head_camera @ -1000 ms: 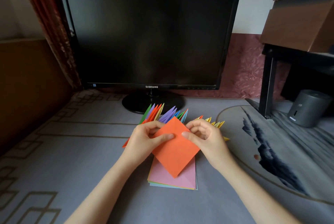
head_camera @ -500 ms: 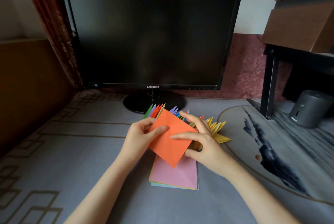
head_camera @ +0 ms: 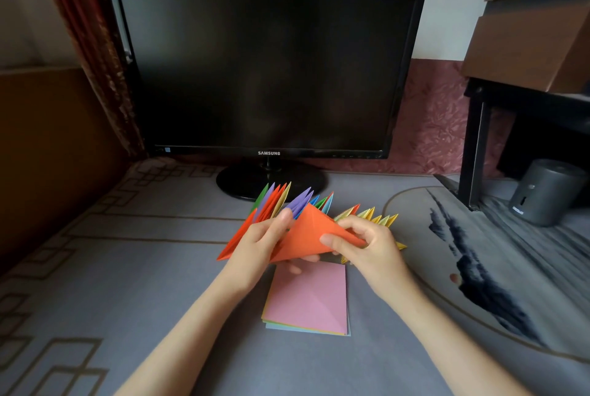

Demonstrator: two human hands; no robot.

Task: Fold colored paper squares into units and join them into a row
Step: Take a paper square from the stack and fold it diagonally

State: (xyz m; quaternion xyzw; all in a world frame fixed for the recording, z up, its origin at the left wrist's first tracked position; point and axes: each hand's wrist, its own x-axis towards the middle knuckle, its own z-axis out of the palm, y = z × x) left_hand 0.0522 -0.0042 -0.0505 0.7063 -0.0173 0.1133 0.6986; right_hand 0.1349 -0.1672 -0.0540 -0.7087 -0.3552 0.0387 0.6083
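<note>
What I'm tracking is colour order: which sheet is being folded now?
The orange sheet, pinched midair between left hand and right hand; the pink sheet lies flat below.

Both hands are holding an orange paper square (head_camera: 306, 236) above the stack of paper squares (head_camera: 308, 303). The left hand (head_camera: 260, 245) is gripping its left side; the right hand (head_camera: 367, 242) is pinching its right corner. The row of joined units (head_camera: 319, 204) is lying behind.

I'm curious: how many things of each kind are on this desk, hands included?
Monitor: 1
Orange sheet: 1
Paper stack: 1
Unit row: 1
Cylinder: 1
Hands: 2, left hand and right hand, both gripping the sheet
Total: 7
</note>
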